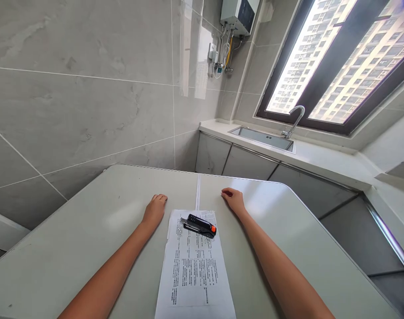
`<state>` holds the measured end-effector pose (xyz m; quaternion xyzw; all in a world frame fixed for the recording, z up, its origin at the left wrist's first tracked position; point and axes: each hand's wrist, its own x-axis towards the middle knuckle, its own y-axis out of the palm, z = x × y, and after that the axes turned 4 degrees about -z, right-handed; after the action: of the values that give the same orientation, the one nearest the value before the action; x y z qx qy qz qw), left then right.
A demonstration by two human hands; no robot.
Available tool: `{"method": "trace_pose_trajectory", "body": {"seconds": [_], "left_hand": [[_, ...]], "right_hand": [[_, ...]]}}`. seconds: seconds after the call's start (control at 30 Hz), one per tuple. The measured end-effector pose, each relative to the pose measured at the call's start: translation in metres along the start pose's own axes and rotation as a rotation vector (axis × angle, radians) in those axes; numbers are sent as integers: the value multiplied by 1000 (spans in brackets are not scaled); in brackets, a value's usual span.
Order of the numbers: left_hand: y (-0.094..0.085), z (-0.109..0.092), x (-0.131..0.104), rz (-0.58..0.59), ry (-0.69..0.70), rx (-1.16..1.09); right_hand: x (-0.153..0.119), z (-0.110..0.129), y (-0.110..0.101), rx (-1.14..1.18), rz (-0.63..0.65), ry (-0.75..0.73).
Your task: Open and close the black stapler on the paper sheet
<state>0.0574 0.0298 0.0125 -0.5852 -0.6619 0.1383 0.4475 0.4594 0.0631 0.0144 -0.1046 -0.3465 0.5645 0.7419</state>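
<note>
A black stapler [199,226] with an orange patch at one end lies slantwise on the far part of a printed paper sheet [195,270]. Its jaw end points left. The sheet lies on the table between my two forearms, and its near edge runs out of view. To the left of the paper, my left hand [154,208] rests on the tabletop, fingers loosely curled and nothing seen in them. My right hand [234,199] rests right of the paper, its fingers curled toward the thumb, also with nothing seen in it. Neither hand touches the stapler or the sheet.
The pale table [122,186] has a seam down its middle and rounded far corners. A grey tiled wall [89,88] stands on the left. Beyond the table are a counter with a sink [265,137], a faucet [295,120], a window, and a wall-mounted heater [239,17].
</note>
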Motion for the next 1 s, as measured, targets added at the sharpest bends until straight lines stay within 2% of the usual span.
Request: {"method": "trace_pose_trajectory", "body": {"seconds": [0.17,0.37,0.43,0.5,0.63,0.7,0.83,0.9,1.0], "left_hand": [[-16,-22,-15,13,-42,-18],[-24,-37,-30,49,-361,-563],[-26,-39,-31,46,-420,-659],[-28,-41,-31,66,-417,-671],[-26,-49,-36,106,-302,-646],[-24,-56,-41,132,-196,-598],[-19,-67,-48,196,126,-374],[-17,-69,-49,175,265,-324],[-12,-67,-48,127,426,-268]], "right_hand": [[4,-7,3,-21,-12,20],[4,-10,-3,-61,-39,43],[3,-9,-6,-70,-53,56],[-2,-3,-9,-82,-92,77],[-38,34,-9,-62,-153,79],[-66,63,-6,37,-72,1],[-119,111,3,133,150,-142],[-133,121,9,118,219,-180],[-139,122,17,93,268,-188]]}}
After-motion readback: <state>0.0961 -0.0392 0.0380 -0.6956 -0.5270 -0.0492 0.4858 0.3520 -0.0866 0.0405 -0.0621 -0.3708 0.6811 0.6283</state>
